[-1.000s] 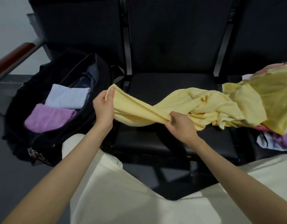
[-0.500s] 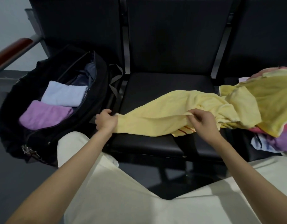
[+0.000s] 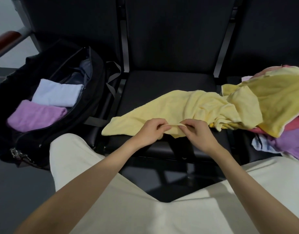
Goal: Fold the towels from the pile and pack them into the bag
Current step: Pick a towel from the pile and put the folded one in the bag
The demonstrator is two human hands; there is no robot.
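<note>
The yellow towel (image 3: 187, 112) lies crumpled across the middle seat (image 3: 162, 81), its right end still draped onto the pile (image 3: 280, 115) on the right seat. The left hand (image 3: 148, 132) and right hand (image 3: 198, 132) sit close together at the near edge of the towel, each pinching the hem between thumb and fingers. This grip appears intended to locate the edge so the cloth can be drawn out flat for folding.

The bag (image 3: 61, 105) stands open on the left, just beside the seat. It holds a folded purple towel (image 3: 35, 115) at the near end and a folded pale blue towel (image 3: 57, 93) beyond it. Room remains at the far end of the bag.

The far half of the seat surface is bare, giving space to spread the cloth. The towel's left corner lies near the seat's left edge; pulling left risks dragging it off.
</note>
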